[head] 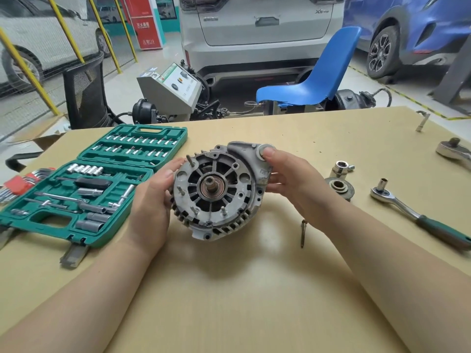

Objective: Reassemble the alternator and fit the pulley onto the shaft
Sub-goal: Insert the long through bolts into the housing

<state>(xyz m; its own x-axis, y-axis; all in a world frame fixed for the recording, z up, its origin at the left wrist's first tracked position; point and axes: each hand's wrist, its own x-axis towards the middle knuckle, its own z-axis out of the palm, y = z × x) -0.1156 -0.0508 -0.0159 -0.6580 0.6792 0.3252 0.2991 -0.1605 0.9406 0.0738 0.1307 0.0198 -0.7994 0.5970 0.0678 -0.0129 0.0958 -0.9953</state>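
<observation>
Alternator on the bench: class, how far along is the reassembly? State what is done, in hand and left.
Done: the grey finned alternator housing looks closed, studs protruding. In hand: the left hand and right hand grip its sides. Left: the bare shaft has no pulley; the rusty metal pulley and a long bolt lie on the table.
</observation>
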